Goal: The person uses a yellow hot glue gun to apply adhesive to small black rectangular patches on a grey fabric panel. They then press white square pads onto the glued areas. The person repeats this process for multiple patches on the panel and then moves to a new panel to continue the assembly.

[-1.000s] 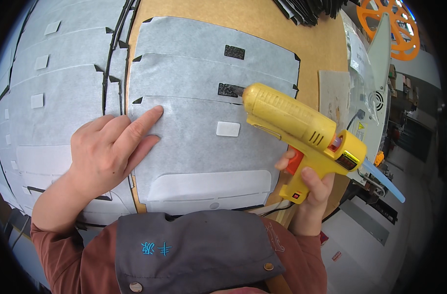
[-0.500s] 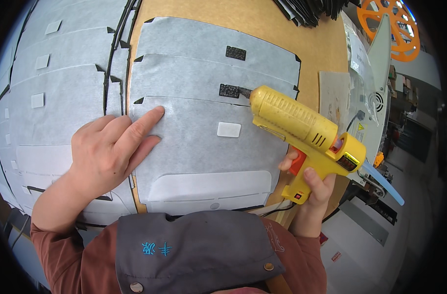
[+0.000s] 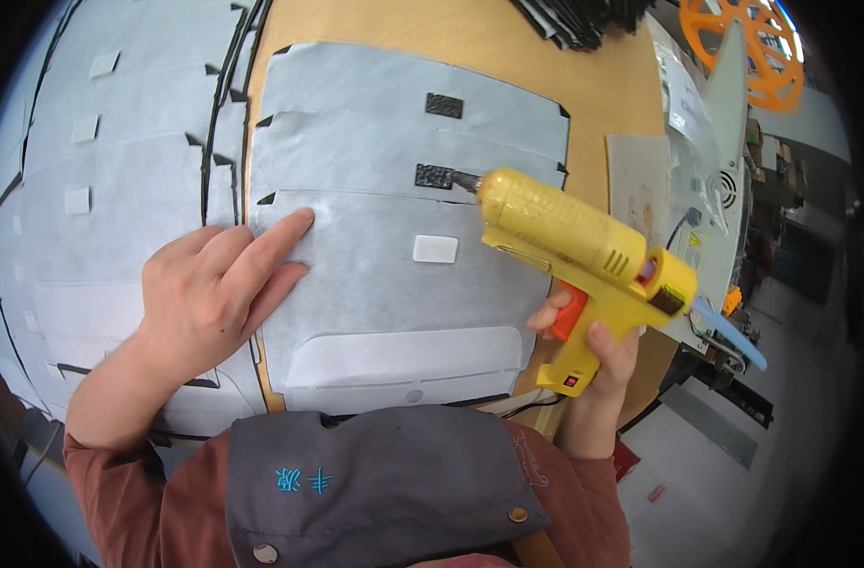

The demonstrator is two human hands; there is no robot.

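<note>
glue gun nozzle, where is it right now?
In the head view, right of centre: the yellow glue gun, held in the right hand, has its nozzle at the lower black patch on the grey fabric panel.

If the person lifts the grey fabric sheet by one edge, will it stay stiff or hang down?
The grey fabric sheet would probably droop: it looks thin and lies flat on the wooden table. It seems light. It may slide when pushed, perhaps why the left hand presses it down.
</note>
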